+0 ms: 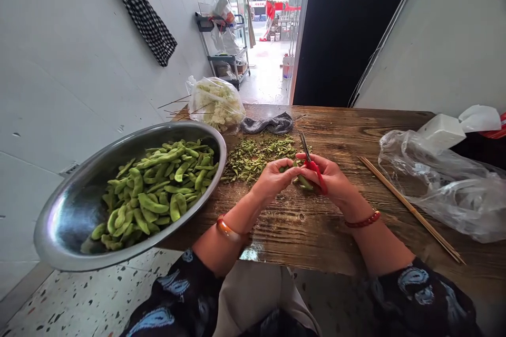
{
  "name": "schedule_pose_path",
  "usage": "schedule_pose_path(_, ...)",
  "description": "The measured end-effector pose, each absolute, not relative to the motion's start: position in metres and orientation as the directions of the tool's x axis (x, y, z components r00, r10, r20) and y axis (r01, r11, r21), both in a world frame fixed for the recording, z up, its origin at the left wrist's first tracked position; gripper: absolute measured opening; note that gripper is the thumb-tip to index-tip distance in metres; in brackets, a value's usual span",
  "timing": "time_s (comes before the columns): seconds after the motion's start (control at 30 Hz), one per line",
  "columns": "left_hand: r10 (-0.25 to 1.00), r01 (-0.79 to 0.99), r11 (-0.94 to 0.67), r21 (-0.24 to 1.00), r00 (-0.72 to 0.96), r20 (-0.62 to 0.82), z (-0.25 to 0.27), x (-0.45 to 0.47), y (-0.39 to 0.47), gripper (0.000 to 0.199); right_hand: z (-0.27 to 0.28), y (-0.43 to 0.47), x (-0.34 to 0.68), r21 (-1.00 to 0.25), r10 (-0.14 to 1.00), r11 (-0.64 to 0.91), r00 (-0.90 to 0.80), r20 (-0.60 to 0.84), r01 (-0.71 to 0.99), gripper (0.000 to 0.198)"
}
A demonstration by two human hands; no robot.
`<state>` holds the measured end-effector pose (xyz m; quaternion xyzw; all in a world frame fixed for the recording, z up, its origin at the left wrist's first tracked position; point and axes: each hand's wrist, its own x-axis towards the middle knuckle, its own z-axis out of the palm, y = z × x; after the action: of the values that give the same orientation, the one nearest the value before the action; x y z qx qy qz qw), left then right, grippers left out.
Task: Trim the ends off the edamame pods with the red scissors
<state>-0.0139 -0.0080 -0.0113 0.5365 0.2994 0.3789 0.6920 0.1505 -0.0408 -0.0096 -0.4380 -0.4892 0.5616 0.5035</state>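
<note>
My left hand (277, 176) is closed with green edamame pods between its fingers, over the wooden table. Red-handled scissors (315, 169) rest in my right hand (330, 178), their blades pointing up and away. An edamame pod (303, 182) shows between the two hands, and the fingertips of both nearly meet there. Behind the hands lies a spread of small green trimmings (253, 157). A large metal basin (71, 221) on the left holds a heap of edamame pods (152, 189).
A bag of cauliflower (216, 102) and a grey cloth (269, 124) lie at the table's far side. On the right are thin wooden sticks (411, 208), clear plastic bags (454, 184) and a white box (441, 131). A shelf cart (227, 55) stands by the doorway.
</note>
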Motion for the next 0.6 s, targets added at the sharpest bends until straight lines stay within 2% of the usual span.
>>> schedule_pose_path(0.17,0.891,-0.187,0.083,0.979,0.453,0.011,-0.010,-0.019,-0.003,0.036,-0.008,-0.041,0.156,-0.994,0.993,0.081,-0.086,0.075,0.073,0.060)
schedule_pose_path(0.33,0.927,-0.168,0.050,0.984,0.375,0.017,-0.008,-0.022,0.000,0.033,-0.015,-0.038,0.162,-0.909,0.981,0.184,-0.130,0.145,0.375,0.061)
schedule_pose_path(0.47,0.930,-0.070,0.023,0.997,0.367,0.004,-0.005,-0.022,-0.002,0.032,-0.020,-0.037,0.160,-0.850,0.974,0.224,-0.149,0.173,0.477,0.062)
schedule_pose_path(0.6,0.917,0.016,-0.071,0.997,0.396,0.059,-0.003,-0.020,-0.005,0.030,-0.019,-0.038,0.158,-0.816,0.968,0.250,-0.152,0.199,0.521,0.062)
